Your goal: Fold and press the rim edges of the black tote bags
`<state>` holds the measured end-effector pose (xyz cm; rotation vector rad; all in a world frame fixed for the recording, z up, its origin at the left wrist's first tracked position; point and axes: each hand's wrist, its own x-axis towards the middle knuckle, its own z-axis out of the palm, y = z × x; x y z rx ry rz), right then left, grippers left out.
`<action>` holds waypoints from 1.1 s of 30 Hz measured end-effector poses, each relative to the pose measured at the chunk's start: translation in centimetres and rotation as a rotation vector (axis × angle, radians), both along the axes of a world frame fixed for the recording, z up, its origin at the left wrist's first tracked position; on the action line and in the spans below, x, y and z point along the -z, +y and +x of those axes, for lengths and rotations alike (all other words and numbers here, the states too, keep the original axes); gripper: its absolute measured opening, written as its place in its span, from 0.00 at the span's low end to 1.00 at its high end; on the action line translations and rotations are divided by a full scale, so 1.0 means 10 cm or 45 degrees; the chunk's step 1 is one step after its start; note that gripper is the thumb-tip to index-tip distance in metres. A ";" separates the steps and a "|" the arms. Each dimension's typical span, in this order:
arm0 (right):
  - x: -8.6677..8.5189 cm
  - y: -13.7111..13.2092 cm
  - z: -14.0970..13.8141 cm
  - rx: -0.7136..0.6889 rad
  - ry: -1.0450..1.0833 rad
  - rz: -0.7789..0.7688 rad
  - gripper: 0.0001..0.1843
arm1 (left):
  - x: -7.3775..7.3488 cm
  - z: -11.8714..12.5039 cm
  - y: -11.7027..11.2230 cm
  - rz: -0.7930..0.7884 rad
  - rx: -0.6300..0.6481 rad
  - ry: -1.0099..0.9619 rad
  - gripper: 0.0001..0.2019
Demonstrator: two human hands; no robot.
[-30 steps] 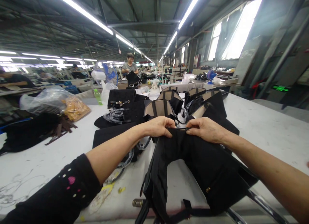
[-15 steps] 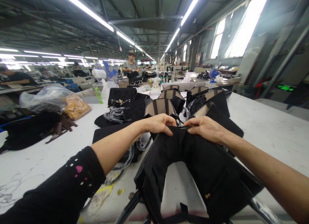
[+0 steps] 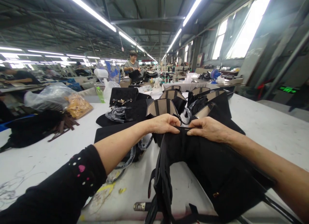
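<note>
**Gripped at the top edge**

Far left on the table (image 3: 36,162), a clear sack (image 3: 50,96) beside dark straps (image 3: 64,125). At centre, left hand (image 3: 165,124) clamped shut on the black bag (image 3: 205,166) at its top edge. Just right, right hand (image 3: 207,129) pinching the same edge, likewise closed. Sprawled on the table's near side, before a row of bags (image 3: 164,106).

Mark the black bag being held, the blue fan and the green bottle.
black bag (image 3: 205,162), head view, middle of its dark fabric panel
blue fan (image 3: 113,72), head view, its round blade guard
green bottle (image 3: 99,94), head view, the bottle's body
</note>
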<state>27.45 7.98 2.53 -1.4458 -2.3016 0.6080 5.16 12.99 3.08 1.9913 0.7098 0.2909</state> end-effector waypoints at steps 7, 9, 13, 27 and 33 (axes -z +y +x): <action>-0.03 -0.05 -0.09 0.071 -0.005 0.025 0.13 | 0.01 -0.03 -0.01 -0.059 0.032 -0.018 0.08; -0.02 -0.04 -0.11 0.098 0.011 0.015 0.13 | -0.01 -0.03 -0.01 -0.029 0.041 0.015 0.08; 0.00 -0.02 -0.14 0.134 0.014 0.056 0.14 | -0.08 0.01 -0.05 0.284 0.029 0.121 0.12; 0.03 -0.11 -0.08 0.033 -0.009 0.167 0.11 | -0.03 0.14 -0.21 0.769 -0.123 0.169 0.11; -0.01 -0.18 -0.15 0.017 -0.249 0.309 0.12 | -0.08 0.18 -0.31 1.107 -0.104 0.305 0.10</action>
